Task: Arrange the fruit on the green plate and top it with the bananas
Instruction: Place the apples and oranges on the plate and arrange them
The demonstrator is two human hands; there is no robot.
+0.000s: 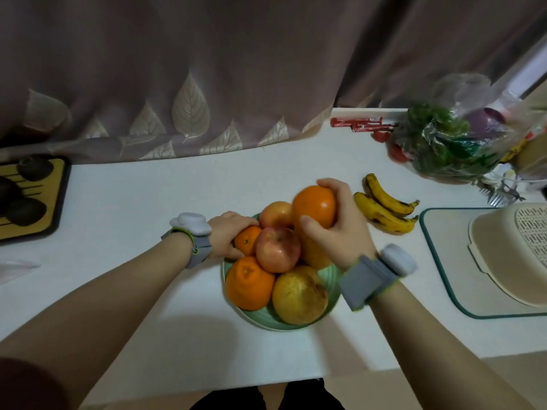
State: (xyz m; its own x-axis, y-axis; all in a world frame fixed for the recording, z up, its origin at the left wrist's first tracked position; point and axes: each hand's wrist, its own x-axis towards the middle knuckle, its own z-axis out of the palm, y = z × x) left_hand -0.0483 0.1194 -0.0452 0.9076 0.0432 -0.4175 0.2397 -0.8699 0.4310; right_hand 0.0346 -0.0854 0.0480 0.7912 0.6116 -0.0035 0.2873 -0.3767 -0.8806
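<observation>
Fruit's piled on the green plate (331, 281); right hand (340, 229) grips a big orange (315, 206), left hand (228, 238) clutches a small orange (248, 239), bananas (384, 204) wait on the bench (148, 202).

The tray (31, 199) at the surface's left edge is cut off; the contents of the bag (450, 143) at the far right corner are blurred.

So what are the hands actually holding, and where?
Right hand grips the big orange round its sides, above the pile. Left hand holds a small orange on the green plate.

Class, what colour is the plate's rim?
Pale green, seen in the head view on the plate under the fruit.
</observation>
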